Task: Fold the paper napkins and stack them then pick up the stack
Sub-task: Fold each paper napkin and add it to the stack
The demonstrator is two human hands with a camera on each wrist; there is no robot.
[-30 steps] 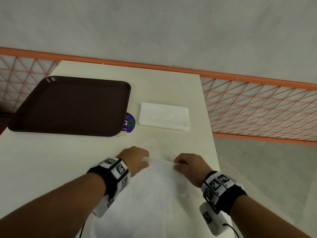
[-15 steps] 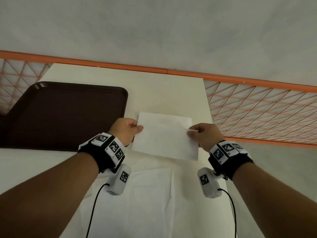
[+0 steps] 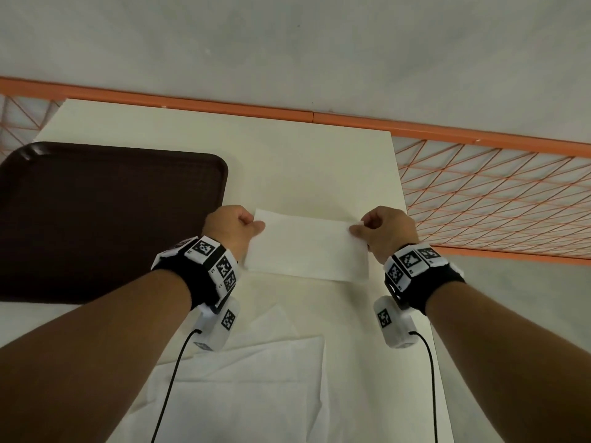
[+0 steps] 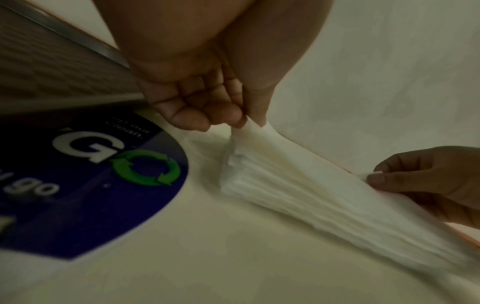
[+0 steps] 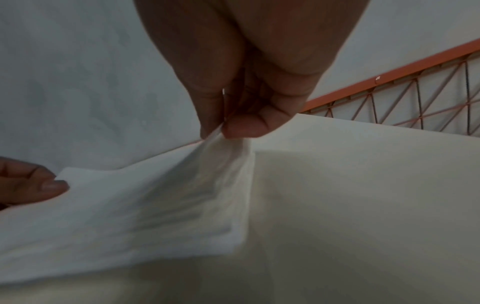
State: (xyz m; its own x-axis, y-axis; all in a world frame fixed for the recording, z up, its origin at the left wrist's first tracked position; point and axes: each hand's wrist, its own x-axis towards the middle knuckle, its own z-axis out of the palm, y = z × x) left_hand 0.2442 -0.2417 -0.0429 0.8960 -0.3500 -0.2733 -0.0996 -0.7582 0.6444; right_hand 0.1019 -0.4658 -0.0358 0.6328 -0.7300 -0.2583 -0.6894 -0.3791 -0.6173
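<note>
A folded white napkin [image 3: 307, 247] is held flat between both hands over the stack of folded napkins [image 4: 311, 197] on the cream table [image 3: 287, 174]. My left hand [image 3: 235, 225] pinches its far left corner between thumb and finger [image 4: 255, 123]. My right hand [image 3: 382, 233] pinches the far right corner [image 5: 221, 131]. In both wrist views the napkin's near part lies on the stack [image 5: 182, 222] while the pinched corners are lifted. Unfolded napkins [image 3: 243, 388] lie near me between my forearms.
A dark brown tray [image 3: 105, 215] sits on the table's left, close to my left hand. A blue round sticker [image 4: 85, 181] lies beside the stack. An orange rail with mesh [image 3: 492, 193] runs behind and right of the table; the table's right edge is near my right hand.
Both hands carried the folded napkin from near me forward over the stack. It has since come down, its near part settling on the stack, still pinched at both far corners.
</note>
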